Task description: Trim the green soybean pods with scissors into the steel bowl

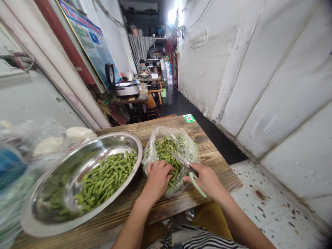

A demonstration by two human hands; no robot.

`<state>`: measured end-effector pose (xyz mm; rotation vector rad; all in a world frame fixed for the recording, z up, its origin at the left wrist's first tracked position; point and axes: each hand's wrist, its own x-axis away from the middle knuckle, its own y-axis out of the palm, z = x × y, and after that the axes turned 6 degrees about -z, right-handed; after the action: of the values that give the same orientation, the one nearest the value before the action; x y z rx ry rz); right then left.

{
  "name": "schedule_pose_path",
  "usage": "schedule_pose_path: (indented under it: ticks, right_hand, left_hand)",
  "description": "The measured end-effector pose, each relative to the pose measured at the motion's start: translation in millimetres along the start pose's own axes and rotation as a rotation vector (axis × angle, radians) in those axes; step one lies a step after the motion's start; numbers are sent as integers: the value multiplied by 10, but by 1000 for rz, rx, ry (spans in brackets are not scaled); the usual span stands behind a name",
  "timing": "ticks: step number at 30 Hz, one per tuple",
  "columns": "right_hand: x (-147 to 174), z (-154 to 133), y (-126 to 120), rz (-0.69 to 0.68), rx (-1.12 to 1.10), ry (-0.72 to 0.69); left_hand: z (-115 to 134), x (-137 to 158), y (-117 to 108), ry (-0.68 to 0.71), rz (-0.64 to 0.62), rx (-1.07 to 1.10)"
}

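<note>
A clear plastic bag [190, 143] of green edamame pods [164, 148] lies open on the wooden table. At its near left side, my left hand [158, 175] has its fingers curled down among the pods; the fingertips are partly hidden. My right hand [209, 180] holds scissors [183, 162] with pale green handles over the bag's right side. Their blades point up and left above the pods and look nearly closed. Left of the bag, a large oval steel basin [81, 221] holds a heap of edamame pods [106, 183].
Plastic bags [49, 138] crowd the table's left end beyond the basin. A green QR code card [189, 118] lies at the wooden table's [215, 162] far corner. Farther back stand an open-lidded cooker [127, 90] and a seated person [144, 67]. A white wall [285, 103] runs along the right.
</note>
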<state>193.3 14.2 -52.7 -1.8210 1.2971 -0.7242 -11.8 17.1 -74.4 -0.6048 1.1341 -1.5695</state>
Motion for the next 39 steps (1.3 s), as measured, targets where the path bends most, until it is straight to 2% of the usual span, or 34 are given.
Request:
schedule_pose_path:
  ticks: [10,16,21,26,32,36,39]
  right_hand:
    - [21,-92,-41,-46,-38,-67]
    - [25,-117,-62,-67,-61,-105]
    - [24,-115,-60,-63,-87,-135]
    - [-1,-75,-3,-77,-118,-139]
    - [-19,-56,7,-29,-120,-78]
    - [8,-92,-21,0,-119,-74]
    - [27,-125,-24,-2,-123,-88]
  left_hand:
    - [-79,-36,-33,-255,282,619]
    - [0,-24,-68,-225,211,744]
    - [35,-2,-108,-173,146,748]
    - [3,-7,-60,-216,140,843]
    - [25,-11,-46,-290,193,1148]
    - [43,-22,-97,-293,297,1321]
    - [56,-32,-144,-341,326,1563]
